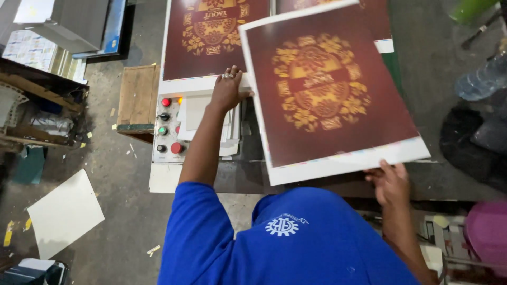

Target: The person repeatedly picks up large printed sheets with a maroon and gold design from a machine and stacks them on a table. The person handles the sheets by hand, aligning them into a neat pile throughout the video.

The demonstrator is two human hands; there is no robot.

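Biggest thing in my view: the printed sheet (330, 95), dark maroon w/ a gold floral emblem in the middle and a white border, held up tilted over the machine table (237, 177). My left hand (228, 91) grips its left edge, fingers curled over the white margin; my right hand (390, 182) pinches the bottom right edge, thumb on top, fingers under. Both closed on the sheet, so it's off the table, carried between the two hands.

Under it and to the left, a second printed sheet (203, 39) of the same kind lies flat on the table, same maroon and gold design, partly covered by the lifted one. A third shows top right behind it, only a corner visible.

On the floor at left, a plain white sheet (66, 214) lies by itself, well apart from the table. Left of the table stands a small wooden crate (138, 97), just beside the control panel (166, 129).

The panel is pale grey w/ red, green and black round buttons in a column; a stack of white paper (196, 113) sits beside it, under my left forearm.

Far left: cluttered shelves w/ paper stacks. Right edge: a clear plastic bottle (483, 79), a black bag below it, and a purple round tub (488, 232) at the lower corner.
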